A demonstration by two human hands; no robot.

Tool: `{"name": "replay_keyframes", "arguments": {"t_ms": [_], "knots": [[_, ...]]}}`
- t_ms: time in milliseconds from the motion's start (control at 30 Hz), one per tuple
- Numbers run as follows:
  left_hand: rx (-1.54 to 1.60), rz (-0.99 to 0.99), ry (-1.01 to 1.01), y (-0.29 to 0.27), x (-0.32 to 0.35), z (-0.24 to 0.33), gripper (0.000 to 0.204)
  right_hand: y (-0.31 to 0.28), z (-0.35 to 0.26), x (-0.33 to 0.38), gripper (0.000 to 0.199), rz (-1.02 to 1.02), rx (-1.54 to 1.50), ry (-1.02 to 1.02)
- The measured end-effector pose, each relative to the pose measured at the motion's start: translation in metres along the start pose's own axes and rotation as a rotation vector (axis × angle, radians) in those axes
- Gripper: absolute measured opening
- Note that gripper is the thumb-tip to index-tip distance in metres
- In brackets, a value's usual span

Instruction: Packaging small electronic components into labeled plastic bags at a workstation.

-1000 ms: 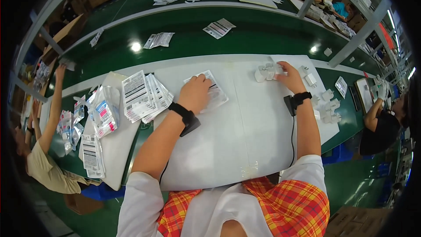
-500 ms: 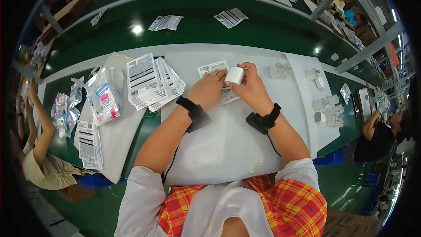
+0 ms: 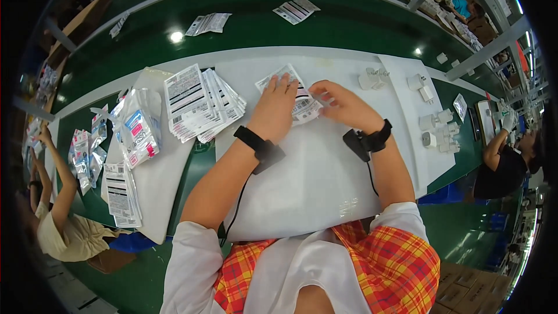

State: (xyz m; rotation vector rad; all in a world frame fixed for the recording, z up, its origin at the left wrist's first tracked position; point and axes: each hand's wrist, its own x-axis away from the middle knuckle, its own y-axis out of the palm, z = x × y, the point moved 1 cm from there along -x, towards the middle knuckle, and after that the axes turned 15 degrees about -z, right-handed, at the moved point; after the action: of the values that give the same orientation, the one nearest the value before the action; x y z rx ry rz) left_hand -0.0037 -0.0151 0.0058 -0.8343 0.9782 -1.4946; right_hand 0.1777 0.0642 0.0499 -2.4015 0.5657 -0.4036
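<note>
— At the middle of the white work sheet point(image 3: 325, 180), what is being handled?

— A flat printed packet point(image 3: 296, 96) is pressed down by the left hand point(image 3: 275, 107), whose fingers are laid flat and nearly closed together across it. The right hand point(image 3: 343, 104) is curled at the packet's right edge; something small and white seems to be pinched there, though whether it is actually gripped cannot be told, since the fingers hide it.

— Which step is judged to be in hand?

— Filling, most likely: the packet is steadied on the sheet while a small part is brought to its open side.

— What else is laid around?

— A fanned stack of printed packets point(image 3: 200, 102) is set just beside the left hand, and a clear bag of packets point(image 3: 136, 131) lies further left. White plugs point(image 3: 436, 131) are grouped well to the right, with two more point(image 3: 369, 78) near the far edge. Other people's arms are seen at both sides of the green belt point(image 3: 232, 46).

— What would the next move call for?

— The packet's mouth would have to be held open and the part slid in squarely, without the packet being creased
</note>
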Motion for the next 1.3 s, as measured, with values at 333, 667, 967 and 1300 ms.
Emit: {"name": "replay_keyframes", "arguments": {"t_ms": [333, 667, 967, 1300], "knots": [[0.370, -0.220, -0.040, -0.064, -0.012, -0.014, 0.044, -0.011, -0.022, -0.041, 0.029, 0.115, 0.508, -0.387], [1.243, 0.012, -0.094, -0.034, 0.012, 0.017, 0.029, 0.011, -0.014, 0.000, 0.021, 0.285, -0.497, -0.140], [1.185, 0.284, 0.022, -0.011, -0.027, 0.009, 0.029, -0.003, 0.003, -0.001, 0.018, 0.300, -0.606, 0.073], [0.101, -0.122, 0.274, 0.003, 0.021, -0.004, 0.020, 0.007, 0.002, 0.059, 0.023, 0.191, 0.860, -0.309]]}}
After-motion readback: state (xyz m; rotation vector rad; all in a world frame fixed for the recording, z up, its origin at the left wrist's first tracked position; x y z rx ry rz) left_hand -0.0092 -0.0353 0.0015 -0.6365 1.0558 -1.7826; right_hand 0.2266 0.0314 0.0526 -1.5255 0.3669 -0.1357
